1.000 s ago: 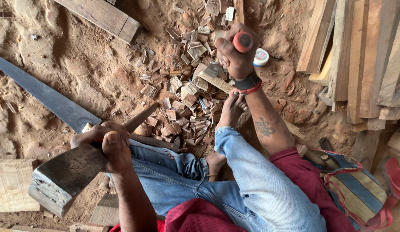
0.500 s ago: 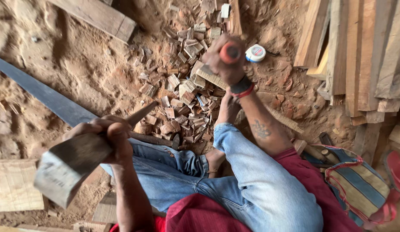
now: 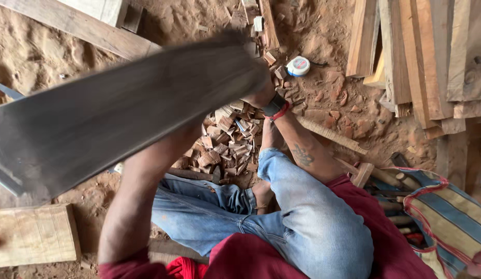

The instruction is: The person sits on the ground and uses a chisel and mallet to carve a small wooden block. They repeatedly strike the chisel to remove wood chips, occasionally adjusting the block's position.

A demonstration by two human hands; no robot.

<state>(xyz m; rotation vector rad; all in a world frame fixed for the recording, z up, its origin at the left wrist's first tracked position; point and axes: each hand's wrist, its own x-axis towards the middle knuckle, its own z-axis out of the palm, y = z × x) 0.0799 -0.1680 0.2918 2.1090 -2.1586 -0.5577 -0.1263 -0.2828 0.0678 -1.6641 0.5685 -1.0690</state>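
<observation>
A large grey wooden block [image 3: 121, 108], motion-blurred, was raised across the view's centre. It was judged heavy and stiff, best gripped at its narrower end. The left hand was hidden behind it; its grip could not be told. The right hand [image 3: 263, 95] was mostly hidden too. Wood offcuts [image 3: 225, 150] lay beneath; a tape measure [image 3: 298, 66] lay near stacked planks [image 3: 421, 51].
</observation>
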